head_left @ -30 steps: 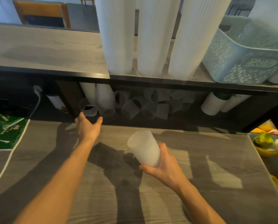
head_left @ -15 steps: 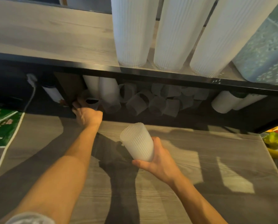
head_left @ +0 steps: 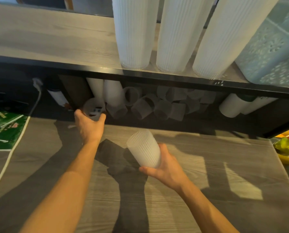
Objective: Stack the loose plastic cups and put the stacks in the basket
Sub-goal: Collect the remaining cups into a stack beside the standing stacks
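Note:
My right hand grips a ribbed translucent cup stack, bottom end pointing up and away, above the wooden lower surface. My left hand reaches under the upper shelf and curls its thumb and fingers around a loose clear cup lying on its side, mouth toward me. Several more loose cups lie tumbled in the dark gap to the right. Three tall white cup stacks stand on the upper shelf beside the pale green perforated basket at the upper right.
The upper shelf's black front edge overhangs the gap. A white cable and green packets lie at the left. White rolls lie under the shelf at the right. Fruit in a yellow bowl sits past the right edge.
My left hand has gone from open and reaching to gripping the loose cup under the shelf. My right hand with its cup stack has stayed about in place.

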The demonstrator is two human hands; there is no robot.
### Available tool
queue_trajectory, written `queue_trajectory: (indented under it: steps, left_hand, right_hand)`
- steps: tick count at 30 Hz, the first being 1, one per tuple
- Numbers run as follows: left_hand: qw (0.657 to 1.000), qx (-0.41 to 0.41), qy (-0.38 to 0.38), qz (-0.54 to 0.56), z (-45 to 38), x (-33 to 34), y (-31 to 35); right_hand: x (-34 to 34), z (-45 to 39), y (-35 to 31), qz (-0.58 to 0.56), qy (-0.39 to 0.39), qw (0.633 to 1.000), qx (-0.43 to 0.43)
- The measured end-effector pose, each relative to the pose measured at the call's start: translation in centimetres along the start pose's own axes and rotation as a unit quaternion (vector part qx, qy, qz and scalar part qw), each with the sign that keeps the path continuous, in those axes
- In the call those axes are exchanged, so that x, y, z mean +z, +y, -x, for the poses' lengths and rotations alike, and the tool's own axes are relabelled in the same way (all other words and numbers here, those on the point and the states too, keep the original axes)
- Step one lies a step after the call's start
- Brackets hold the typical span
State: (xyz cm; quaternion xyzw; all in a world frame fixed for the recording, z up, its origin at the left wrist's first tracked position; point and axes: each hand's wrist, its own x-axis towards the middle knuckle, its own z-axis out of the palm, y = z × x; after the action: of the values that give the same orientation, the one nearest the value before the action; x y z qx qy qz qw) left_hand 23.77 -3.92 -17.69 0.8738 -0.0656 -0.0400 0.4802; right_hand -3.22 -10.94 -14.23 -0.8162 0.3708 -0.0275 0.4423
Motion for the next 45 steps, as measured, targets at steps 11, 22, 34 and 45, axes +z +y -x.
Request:
queue_trajectory:
  steps: [11, 22, 34, 45]
  left_hand:
    - [0.925, -0.033, -0.223, 0.306, 12.4, -5.2, 2.3]
    - [0.917, 0.061, -0.290, 0.266, 20.7, -5.1, 3.8]
    - [0.920, 0.043, -0.365, 0.134, 18.4, -4.8, 3.2]
    - [0.975, -0.166, -0.134, 0.069, 1.3, 3.1, 1.7]
  right_hand:
    - [-0.8, 2.5, 1.5, 0.003, -0.034, 0.999, -0.040]
    - [-1.6, 5.2, 3.1, -0.037, -0.016, 0.997, -0.068]
    - [-1.3, 4.6, 3.9, -0.070, 0.010, 0.996, -0.049]
    - [-1.5, 3.2, 2.8, -0.060, 0.032, 0.997, -0.030]
